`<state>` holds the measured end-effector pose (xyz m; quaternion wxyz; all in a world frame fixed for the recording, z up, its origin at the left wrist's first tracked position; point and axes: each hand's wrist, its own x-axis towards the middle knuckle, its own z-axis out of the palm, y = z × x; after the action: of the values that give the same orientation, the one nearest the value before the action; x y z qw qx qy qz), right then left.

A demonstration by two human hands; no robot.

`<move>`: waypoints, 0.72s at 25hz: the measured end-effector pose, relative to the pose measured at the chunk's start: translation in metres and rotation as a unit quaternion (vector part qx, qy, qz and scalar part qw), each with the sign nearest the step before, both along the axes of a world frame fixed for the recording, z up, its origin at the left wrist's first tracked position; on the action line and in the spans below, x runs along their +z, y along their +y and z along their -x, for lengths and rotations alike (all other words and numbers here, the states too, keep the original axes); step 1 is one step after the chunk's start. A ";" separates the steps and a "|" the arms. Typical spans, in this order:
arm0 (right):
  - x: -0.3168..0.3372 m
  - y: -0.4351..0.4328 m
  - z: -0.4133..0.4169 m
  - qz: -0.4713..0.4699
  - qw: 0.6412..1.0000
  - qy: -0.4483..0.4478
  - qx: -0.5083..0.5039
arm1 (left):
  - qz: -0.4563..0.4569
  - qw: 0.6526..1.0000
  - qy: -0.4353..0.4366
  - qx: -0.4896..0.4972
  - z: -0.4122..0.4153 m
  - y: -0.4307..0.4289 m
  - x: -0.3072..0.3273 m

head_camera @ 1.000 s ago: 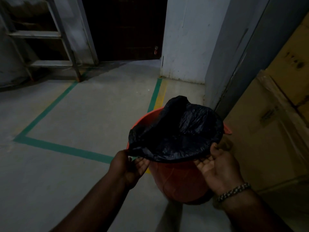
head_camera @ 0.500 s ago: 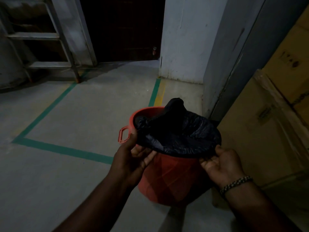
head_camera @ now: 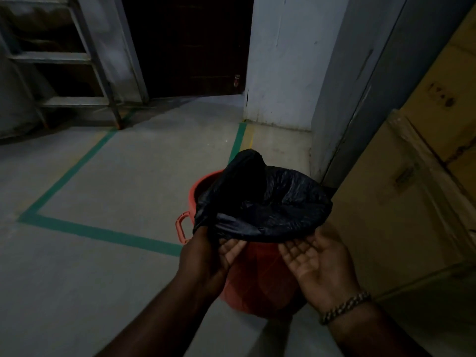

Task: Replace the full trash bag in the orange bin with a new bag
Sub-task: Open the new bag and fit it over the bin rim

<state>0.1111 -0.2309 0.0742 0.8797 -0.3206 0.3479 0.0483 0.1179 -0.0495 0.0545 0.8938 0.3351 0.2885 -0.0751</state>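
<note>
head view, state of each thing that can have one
black bag, draped over most of the bin's mouth
orange bin, partly covered, left rim bare
left hand, grips the bag's edge
right hand, open, palm up under the bag's edge

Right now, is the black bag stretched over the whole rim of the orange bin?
No: the black bag covers only the near and right side; the orange bin shows bare rim at left.

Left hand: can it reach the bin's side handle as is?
Probably yes. The handle sticks out right beside the left hand, with nothing between them. But that hand seems to grip the edge of the black bag, so it would need to let go first.
</note>
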 end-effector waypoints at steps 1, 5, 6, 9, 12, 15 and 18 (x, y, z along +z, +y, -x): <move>0.003 0.009 0.006 -0.005 1.000 -0.001 0.005 | 0.009 1.000 0.000 -0.007 0.002 -0.004 -0.001; 0.008 0.030 0.020 -0.032 0.999 0.000 -0.036 | 0.042 0.999 0.016 -0.020 0.007 -0.020 -0.003; 0.007 0.032 0.023 -0.035 0.998 0.000 -0.043 | 0.047 0.998 0.024 -0.023 0.008 -0.024 -0.002; -0.001 0.035 0.025 -0.016 0.998 0.001 -0.055 | 0.021 0.998 0.035 -0.043 0.010 -0.028 0.000; -0.005 0.029 0.017 0.018 0.998 0.009 -0.062 | -0.090 0.994 0.038 -0.059 0.008 -0.021 0.003; -0.005 0.019 0.010 0.036 0.997 -0.001 -0.061 | -0.212 0.976 0.045 -0.012 0.003 -0.008 -0.001; -0.004 0.012 0.006 0.056 0.998 -0.019 -0.036 | -0.267 0.963 0.045 0.010 0.000 0.002 0.000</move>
<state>0.1054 -0.2185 0.0704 0.8682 -0.3572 0.3443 -0.0093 0.1181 -0.0477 0.0543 0.7585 0.5552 0.3412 -0.0014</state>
